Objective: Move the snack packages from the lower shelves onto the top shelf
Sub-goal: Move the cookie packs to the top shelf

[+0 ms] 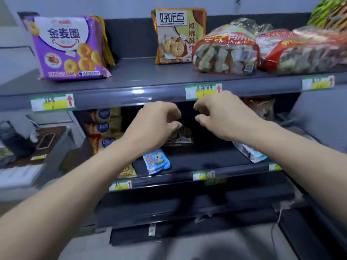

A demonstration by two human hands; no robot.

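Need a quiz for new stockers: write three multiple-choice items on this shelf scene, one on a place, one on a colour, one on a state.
1. Where is the purple ring-biscuit pack?
A. On the top shelf, at its left end
B. On the floor
C. In a hand

2. What colour is the small koala pack on the lower shelf?
A. Red
B. Blue
C. Black

3. How does the orange biscuit pack stand?
A. Flat on its face
B. Upright
C. Hanging from a hook

Key: 1 A, it stands at the top shelf's left end; 2 B, its wrapper is blue and white; 3 B, its printed front faces out with its bottom edge on the shelf.
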